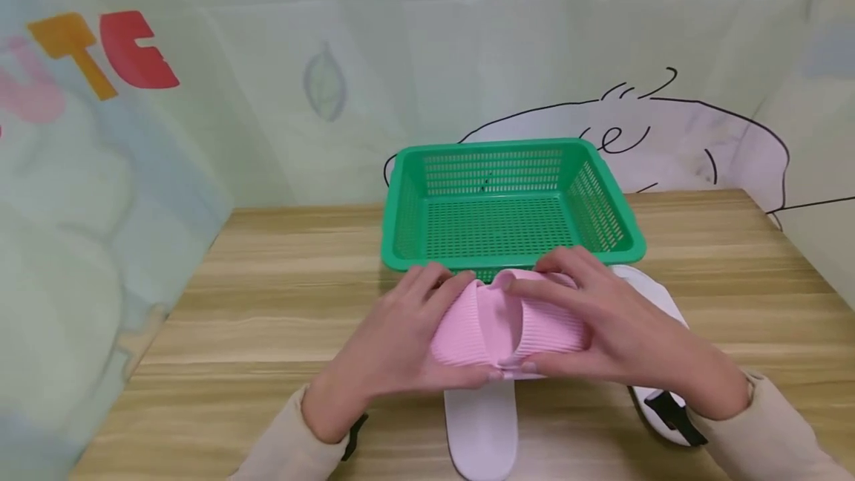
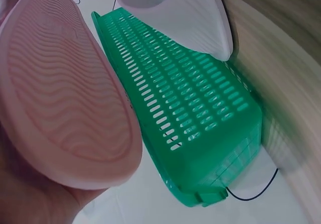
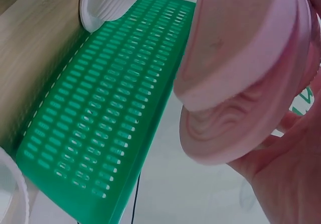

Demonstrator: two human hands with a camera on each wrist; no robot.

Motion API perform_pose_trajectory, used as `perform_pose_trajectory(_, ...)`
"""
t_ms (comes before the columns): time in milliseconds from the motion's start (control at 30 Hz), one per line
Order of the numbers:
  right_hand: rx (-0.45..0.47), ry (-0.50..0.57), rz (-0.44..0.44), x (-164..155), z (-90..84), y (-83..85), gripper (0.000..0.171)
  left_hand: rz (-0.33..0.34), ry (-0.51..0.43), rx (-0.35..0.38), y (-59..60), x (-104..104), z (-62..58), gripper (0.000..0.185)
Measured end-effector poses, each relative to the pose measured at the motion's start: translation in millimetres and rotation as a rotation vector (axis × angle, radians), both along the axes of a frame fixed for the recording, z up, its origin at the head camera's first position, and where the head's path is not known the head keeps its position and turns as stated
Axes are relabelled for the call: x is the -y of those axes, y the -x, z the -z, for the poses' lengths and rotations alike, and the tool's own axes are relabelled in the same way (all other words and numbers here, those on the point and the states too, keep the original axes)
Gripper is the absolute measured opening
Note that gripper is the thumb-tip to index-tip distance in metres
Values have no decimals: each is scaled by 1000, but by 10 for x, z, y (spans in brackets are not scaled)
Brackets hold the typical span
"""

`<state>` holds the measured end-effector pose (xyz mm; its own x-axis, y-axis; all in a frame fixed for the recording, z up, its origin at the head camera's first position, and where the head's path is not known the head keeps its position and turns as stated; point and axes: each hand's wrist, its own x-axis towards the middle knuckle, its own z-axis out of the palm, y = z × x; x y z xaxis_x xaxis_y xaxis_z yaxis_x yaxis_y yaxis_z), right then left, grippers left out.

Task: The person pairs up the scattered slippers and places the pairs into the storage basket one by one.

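Observation:
A pair of pink slippers (image 1: pixel 553 331) with ribbed straps is held up in both hands, in front of the basket. My left hand (image 1: pixel 404 336) grips the left side, fingers over the top and thumb along the lower edge. On the other side my right hand (image 1: pixel 617 321) holds them in the same way. Wavy tread shows on a pink sole (image 2: pixel 70 83) in the left wrist view. In the right wrist view two pink soles (image 3: pixel 235 48) overlap, slightly apart at the toe. Below the hands lies a white slipper (image 1: pixel 482 429), its front part hidden.
A green plastic basket (image 1: pixel 394 225) with slotted walls stands behind the hands, near the back edge of the wooden table (image 1: pixel 267 303). Another white slipper (image 1: pixel 644 289) lies at the right, partly covered by my right forearm. A printed cloth (image 1: pixel 267 95) hangs behind the table.

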<state>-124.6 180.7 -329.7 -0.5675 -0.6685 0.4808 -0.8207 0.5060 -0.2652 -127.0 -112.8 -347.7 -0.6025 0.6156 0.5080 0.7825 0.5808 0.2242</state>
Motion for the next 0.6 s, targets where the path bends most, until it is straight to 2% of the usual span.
perform_pose_trajectory(267, -18, -5, -6, -51, -46, -7, 68, -17, 8, 27, -21, -4, 1, 92)
perform_pose_trajectory(600, -45, 4, 10, -86, -78, 9, 67, -26, 17, 22, -35, 75, -48, 87)
